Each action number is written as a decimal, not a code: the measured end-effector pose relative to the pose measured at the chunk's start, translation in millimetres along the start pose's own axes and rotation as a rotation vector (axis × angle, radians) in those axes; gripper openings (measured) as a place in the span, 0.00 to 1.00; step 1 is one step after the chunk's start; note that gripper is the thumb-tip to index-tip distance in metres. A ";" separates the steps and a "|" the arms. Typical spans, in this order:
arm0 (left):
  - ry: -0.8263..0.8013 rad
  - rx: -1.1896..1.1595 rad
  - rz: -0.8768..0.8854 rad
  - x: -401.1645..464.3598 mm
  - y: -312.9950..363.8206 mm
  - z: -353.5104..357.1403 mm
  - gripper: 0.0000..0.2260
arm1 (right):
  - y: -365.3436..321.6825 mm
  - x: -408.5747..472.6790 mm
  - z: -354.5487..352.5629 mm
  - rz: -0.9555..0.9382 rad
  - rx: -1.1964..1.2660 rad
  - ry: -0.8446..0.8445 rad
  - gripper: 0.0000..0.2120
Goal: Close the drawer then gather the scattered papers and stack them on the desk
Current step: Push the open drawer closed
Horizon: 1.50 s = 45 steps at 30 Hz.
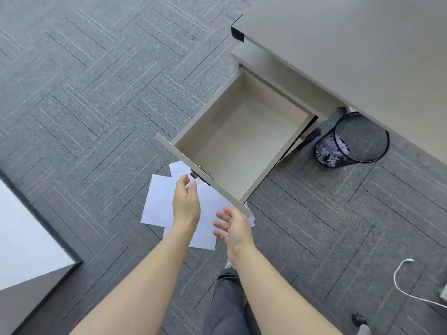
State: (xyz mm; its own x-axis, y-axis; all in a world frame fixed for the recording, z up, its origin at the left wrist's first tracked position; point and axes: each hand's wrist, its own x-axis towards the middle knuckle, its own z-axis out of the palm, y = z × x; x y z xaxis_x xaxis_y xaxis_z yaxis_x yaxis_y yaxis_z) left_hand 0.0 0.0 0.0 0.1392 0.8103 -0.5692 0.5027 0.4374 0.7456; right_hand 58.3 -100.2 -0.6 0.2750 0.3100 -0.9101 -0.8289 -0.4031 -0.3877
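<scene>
Presently: drawer (242, 139) pulled fully out under bench (350, 44), rigid, best pushed at front panel | papers (159, 204) on floor, thin, floppy, lifted by edges | left hand (185, 201), right hand (233, 228) spread, empty

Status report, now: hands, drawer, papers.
Left hand and right hand open, empty, near drawer front. Drawer fully open, empty. Papers scattered on floor beneath. Nothing blocking.

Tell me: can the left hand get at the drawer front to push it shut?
Probably yes. The left hand hangs open beside the drawer front, near its lock, with nothing between them. The papers lie flat on the floor below.
</scene>
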 end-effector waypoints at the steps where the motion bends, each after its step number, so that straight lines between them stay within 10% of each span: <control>1: -0.001 -0.007 -0.024 4.3 -1.9 0.0 0.21 | 0.9 3.3 2.0 0.017 0.008 -0.003 0.10; 45: -0.057 -0.335 -0.155 97.4 65.3 120.1 0.28 | -120.8 85.1 -34.7 -0.012 0.057 0.080 0.17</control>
State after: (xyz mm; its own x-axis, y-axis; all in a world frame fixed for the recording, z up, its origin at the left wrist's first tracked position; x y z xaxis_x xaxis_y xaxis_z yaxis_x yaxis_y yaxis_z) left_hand 148.9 60.6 -48.3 0.1350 0.7058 -0.6954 0.2159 0.6640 0.7159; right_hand 198.7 -55.1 -36.3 0.3213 0.2440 -0.9150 -0.8509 -0.3498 -0.3921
